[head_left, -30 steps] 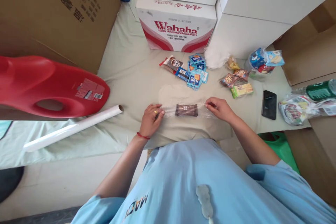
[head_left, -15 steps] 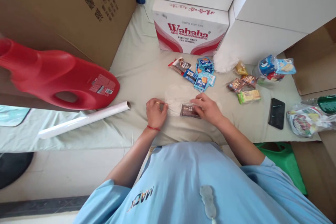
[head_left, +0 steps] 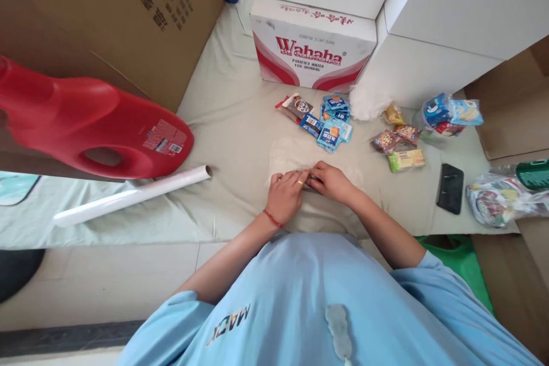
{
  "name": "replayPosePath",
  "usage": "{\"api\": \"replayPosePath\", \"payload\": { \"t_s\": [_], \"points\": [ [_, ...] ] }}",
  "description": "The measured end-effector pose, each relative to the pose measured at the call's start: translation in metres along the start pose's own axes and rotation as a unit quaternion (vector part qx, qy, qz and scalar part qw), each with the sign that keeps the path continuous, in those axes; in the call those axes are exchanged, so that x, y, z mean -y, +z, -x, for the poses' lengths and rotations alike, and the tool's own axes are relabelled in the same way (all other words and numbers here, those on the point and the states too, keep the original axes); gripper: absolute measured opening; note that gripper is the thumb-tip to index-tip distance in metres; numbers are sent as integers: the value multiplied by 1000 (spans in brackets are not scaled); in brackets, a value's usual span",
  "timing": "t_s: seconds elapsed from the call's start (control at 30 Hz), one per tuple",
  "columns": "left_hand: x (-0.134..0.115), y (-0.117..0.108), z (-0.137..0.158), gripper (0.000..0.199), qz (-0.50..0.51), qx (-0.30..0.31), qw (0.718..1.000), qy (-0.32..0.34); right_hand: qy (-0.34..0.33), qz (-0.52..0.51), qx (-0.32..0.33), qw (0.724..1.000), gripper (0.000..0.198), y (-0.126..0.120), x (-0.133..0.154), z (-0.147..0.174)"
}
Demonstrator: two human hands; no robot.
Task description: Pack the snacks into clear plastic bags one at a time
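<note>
My left hand and my right hand meet over a small dark brown snack packet. Fingers of both hands are bent around it, and they hide most of it. Beneath it, a thin clear sheet of plastic film lies flat on the cloth. The left fingers press at the packet's left end, where the film's edge is hard to make out. The right thumb and fingers pinch its right part. A white roll lies farther left.
Several blue snack sachets and brown packets lie beyond the hands. To the right are wrapped cookies, a green-yellow packet and a black phone. A red jug stands left; a Wahaba-style carton stands behind.
My left hand has moved right from the film's left side onto the packet, beside my right hand. The right fingers have closed in, and the packet is now mostly covered.
</note>
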State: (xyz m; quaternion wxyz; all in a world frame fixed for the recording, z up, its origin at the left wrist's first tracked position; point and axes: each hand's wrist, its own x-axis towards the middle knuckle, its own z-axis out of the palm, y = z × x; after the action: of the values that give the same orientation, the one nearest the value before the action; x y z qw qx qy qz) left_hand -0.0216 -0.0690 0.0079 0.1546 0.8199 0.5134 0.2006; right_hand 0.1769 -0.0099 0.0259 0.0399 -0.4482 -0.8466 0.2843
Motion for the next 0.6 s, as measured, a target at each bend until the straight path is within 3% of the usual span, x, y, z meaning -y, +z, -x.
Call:
{"api": "replayPosePath", "payload": {
  "t_s": [0.1,0.2,0.37,0.5,0.6],
  "points": [
    [5,4,-5,43,-16,12,1000,-6,7,3,-8,1000,30,-12,-8,-11],
    [6,4,-3,40,-30,12,999,5,73,61,-67,993,40,-23,-12,-31],
    [-1,5,2,41,-47,7,999,-4,164,138,-11,977,62,-30,-8,-69],
    [-3,8,3,42,-49,0,999,-1,198,150,24,968,44,-36,-9,-84],
    [-1,8,4,41,-49,1,999,-1,177,143,41,973,25,-44,-14,-84]
  ]
}}
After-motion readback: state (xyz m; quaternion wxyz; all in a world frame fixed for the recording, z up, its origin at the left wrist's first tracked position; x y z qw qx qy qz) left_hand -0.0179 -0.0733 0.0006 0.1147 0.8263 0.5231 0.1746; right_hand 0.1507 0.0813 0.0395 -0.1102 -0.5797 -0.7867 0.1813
